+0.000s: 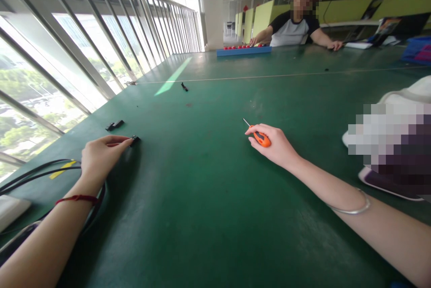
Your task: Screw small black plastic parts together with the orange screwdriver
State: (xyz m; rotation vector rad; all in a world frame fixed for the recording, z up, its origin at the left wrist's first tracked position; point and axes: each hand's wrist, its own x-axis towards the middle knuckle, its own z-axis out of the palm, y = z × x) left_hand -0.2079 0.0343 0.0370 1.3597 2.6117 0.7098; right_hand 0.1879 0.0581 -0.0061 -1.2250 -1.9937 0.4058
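Between thumb and fingers, my left hand [104, 153] pinches a small black part [135, 140] low over the green table [188, 189]. Just beyond that hand lie a couple of similar black pieces [115, 125]. My right hand [272, 144] is closed around a screwdriver [261, 139] with an orange and black handle. Its thin metal shaft points away from me and to the left. The two hands are well apart, with bare tabletop between them. What the small black part is exactly, I cannot make out.
Another small black piece [184, 86] lies farther back. Black cables [40, 169] with a yellow tag run by my left forearm. A metal railing [134, 10] borders the left side. Across the table a person [292, 28] reaches to a blue strip with red knobs [244, 51].
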